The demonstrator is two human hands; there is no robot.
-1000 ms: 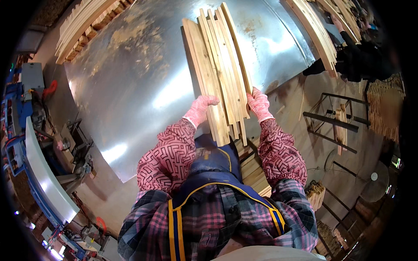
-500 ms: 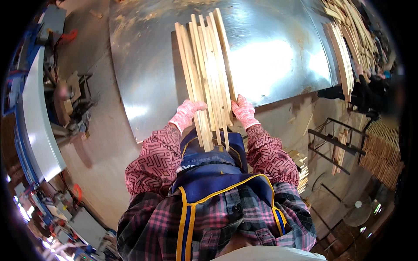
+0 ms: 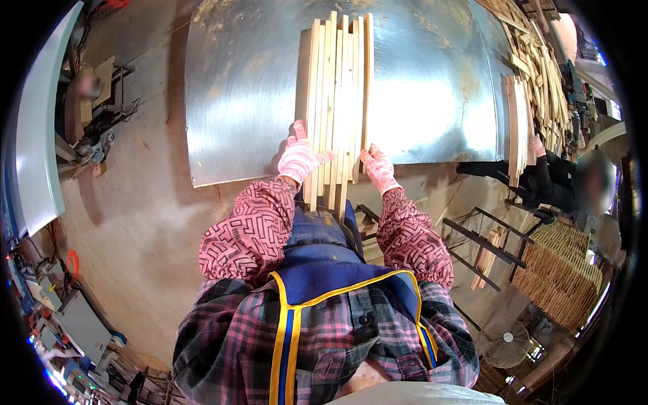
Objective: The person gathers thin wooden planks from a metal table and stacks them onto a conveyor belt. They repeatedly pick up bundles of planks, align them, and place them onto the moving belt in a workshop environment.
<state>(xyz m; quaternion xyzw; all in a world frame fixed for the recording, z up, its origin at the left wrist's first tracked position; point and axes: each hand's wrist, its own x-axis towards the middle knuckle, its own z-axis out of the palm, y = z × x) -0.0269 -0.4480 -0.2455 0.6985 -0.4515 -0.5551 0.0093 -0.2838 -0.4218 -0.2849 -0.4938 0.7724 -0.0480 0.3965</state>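
Observation:
A bundle of long pale wooden strips [image 3: 331, 101] lies lengthwise in front of me on a metal-topped table [image 3: 236, 101]. Its near ends stick out past the table edge over my blue apron, and they are uneven. My left hand [image 3: 300, 158], in a pink-and-white knit glove, rests at the bundle's left side, fingers stretched forward and apart, thumb laid across the top. On the other side, my right hand [image 3: 378, 169], gloved alike, is closed against the rightmost strip; its fingertips are partly hidden.
At the far right, a person in dark clothing [image 3: 553, 179] has a gloved hand at another stack of strips [image 3: 518, 128]. Behind that lies a loose heap of wood pieces [image 3: 540, 81]. A black metal frame [image 3: 486, 236] and a fan [image 3: 507, 341] stand to the right. A white panel [image 3: 44, 128] is at left.
The bundle has straightened from a leftward slant, its strips closer together. My left hand's fingers have spread forward along its side. My view has shifted, so the surroundings sit differently.

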